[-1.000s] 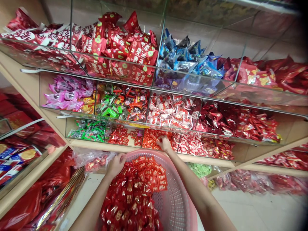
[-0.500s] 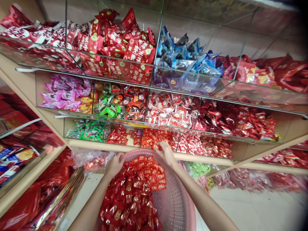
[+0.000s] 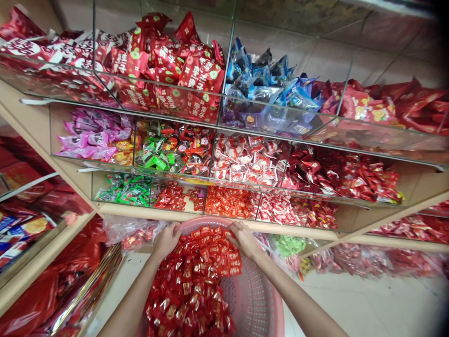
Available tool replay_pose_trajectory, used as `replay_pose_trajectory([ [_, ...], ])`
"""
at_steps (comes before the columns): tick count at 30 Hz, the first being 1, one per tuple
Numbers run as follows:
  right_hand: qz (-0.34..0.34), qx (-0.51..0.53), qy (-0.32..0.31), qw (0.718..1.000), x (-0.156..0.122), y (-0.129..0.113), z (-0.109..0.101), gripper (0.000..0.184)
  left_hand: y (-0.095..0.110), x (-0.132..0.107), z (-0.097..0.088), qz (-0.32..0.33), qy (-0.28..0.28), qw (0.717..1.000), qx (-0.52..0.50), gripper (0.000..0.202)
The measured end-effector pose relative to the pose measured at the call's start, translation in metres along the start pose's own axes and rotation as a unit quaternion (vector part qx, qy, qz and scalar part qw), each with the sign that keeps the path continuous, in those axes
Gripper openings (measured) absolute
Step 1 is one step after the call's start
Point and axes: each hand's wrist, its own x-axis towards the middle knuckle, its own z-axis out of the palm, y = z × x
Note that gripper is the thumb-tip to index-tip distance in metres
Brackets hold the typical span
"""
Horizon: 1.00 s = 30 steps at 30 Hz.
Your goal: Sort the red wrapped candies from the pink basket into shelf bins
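A person's left hand (image 3: 167,238) is closed over the far rim of a pink basket (image 3: 257,299), fingers hooked on the plastic edge, at a sweet shop's shelving. The right hand (image 3: 244,238) lies with curled fingers on a cluster of orange-red packets (image 3: 217,250) at the top of the load. Whether it pinches any of them cannot be told from this angle.

The basket sits close below the person, its far rim just beside the wooden shelf edge (image 3: 140,213). It is heaped on the left side with dark red sweets (image 3: 185,295), and the mesh on the right is bare.

Directly above the hands, a glass-fronted compartment (image 3: 229,206) holds packets of the same orange-red. Its neighbours hold green sweets (image 3: 124,192), pink wrappers (image 3: 93,135) and blue packs (image 3: 270,84). A clear plastic bag (image 3: 129,231) hangs under the shelf to the left, with tiled floor (image 3: 368,304) below.

The likeliest mishap is a spill. The load is piled high against one side and the rim is gripped by one hand only, so a tilt could send sweets sliding over the edge to the floor. A careless lift could also knock the thin glass fronts, or drop packets into the wrong compartment.
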Motion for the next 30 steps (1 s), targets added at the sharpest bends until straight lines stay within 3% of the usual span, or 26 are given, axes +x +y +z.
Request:
replay_pose_trajectory([
  [7, -0.025, -0.049, -0.087, 0.995, -0.006, -0.009, -0.002, 0.021, -0.002, 0.000, 0.001, -0.001, 0.006, 1.000, 0.000, 0.032],
  [15, -0.012, -0.059, -0.168, 0.984, 0.011, -0.018, -0.004, 0.019, -0.002, 0.000, 0.001, 0.005, 0.004, 1.000, -0.016, 0.031],
  [30, -0.015, -0.074, -0.160, 0.984, 0.022, -0.023, 0.004, 0.014, -0.005, 0.001, 0.003, 0.006, -0.001, 1.000, -0.011, 0.033],
])
